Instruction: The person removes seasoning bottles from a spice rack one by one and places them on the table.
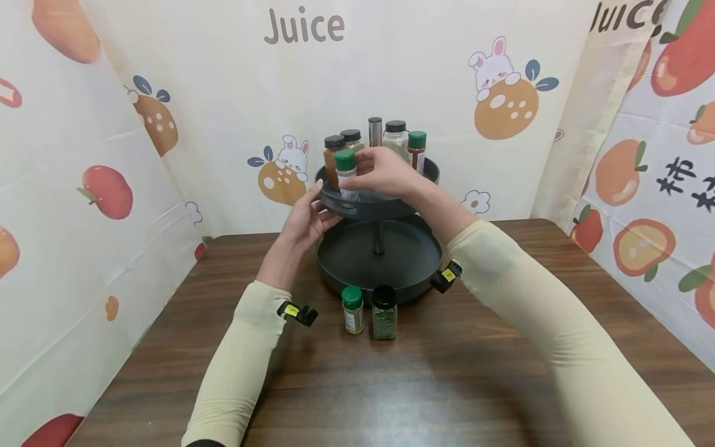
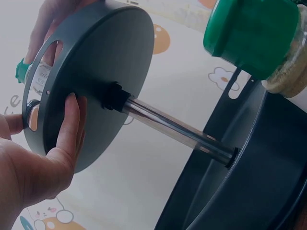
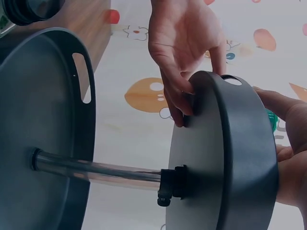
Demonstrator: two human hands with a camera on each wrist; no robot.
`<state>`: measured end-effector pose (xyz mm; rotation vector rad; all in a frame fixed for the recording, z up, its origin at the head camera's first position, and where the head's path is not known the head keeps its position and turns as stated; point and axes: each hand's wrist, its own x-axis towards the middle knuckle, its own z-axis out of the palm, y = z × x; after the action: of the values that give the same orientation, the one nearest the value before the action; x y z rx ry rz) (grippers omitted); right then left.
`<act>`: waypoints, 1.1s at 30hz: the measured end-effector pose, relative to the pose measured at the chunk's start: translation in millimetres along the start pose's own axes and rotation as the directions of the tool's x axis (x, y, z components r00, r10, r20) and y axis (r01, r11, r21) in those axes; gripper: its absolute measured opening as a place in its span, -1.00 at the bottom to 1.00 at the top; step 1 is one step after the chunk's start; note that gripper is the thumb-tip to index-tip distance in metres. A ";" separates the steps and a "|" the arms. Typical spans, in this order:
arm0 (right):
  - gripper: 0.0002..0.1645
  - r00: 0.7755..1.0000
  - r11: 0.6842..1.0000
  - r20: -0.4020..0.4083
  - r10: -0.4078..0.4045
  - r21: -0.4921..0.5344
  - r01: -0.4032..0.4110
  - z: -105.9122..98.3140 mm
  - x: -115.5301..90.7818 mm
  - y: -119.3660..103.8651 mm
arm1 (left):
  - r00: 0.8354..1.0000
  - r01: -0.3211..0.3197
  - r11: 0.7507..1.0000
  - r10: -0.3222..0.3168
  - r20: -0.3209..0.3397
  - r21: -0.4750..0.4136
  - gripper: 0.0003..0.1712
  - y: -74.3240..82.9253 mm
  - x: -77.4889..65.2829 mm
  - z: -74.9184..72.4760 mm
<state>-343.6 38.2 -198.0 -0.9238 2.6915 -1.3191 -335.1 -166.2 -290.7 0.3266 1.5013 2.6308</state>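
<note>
My right hand (image 1: 391, 174) holds a green-capped spice jar (image 1: 346, 171) upright between thumb and fingers, at the front left of the upper tray of a black two-tier rack. Its white label shows through the tray's slot in the left wrist view. My left hand (image 1: 304, 220) grips the upper tray (image 1: 365, 211) at its left edge, thumb by the rim and fingers (image 2: 69, 124) against the underside. Whether the held jar touches the tray floor I cannot tell. Behind it, on the same tray, stand a black-capped jar of orange-brown spice (image 1: 331, 162) and several other jars, partly hidden.
A metal post (image 1: 378, 239) joins the upper tray to the wider lower tray (image 1: 357, 261). In front of the rack, on the wooden table (image 1: 335, 397), stand a green-capped jar (image 1: 353, 310) and a black-capped jar of green flakes (image 1: 384, 316). A fruit-print curtain hangs behind.
</note>
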 end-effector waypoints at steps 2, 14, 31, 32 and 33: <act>-0.18 1.000 1.000 -0.004 0.017 -0.004 -0.017 0.9 2.3 -0.9 | 1.000 -0.001 1.000 0.001 -0.002 -0.001 -0.23 -0.8 0.5 0.2; -0.34 0.999 0.998 0.054 0.008 0.062 -0.011 2.6 13.4 3.2 | 1.000 0.015 1.000 -0.015 -0.010 -0.017 -0.32 -2.5 -0.2 2.0; -0.60 0.999 1.000 0.047 -0.007 -0.006 0.007 4.4 15.3 2.0 | 1.000 -0.001 1.000 0.001 0.002 -0.003 -0.36 -2.9 0.9 1.3; -0.60 0.999 1.000 0.046 -0.004 -0.003 0.004 4.2 15.2 2.4 | 1.000 0.000 1.000 0.000 0.003 -0.002 -0.36 -3.1 0.9 1.3; -0.59 0.999 1.000 0.047 -0.003 0.000 0.003 4.0 15.2 2.9 | 1.000 0.002 1.000 -0.002 0.001 -0.003 -0.36 -3.2 0.7 1.5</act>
<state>-356.5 28.9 -199.0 -0.9471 2.6567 -1.2810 -335.6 -163.2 -292.6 0.3257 1.4967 2.6302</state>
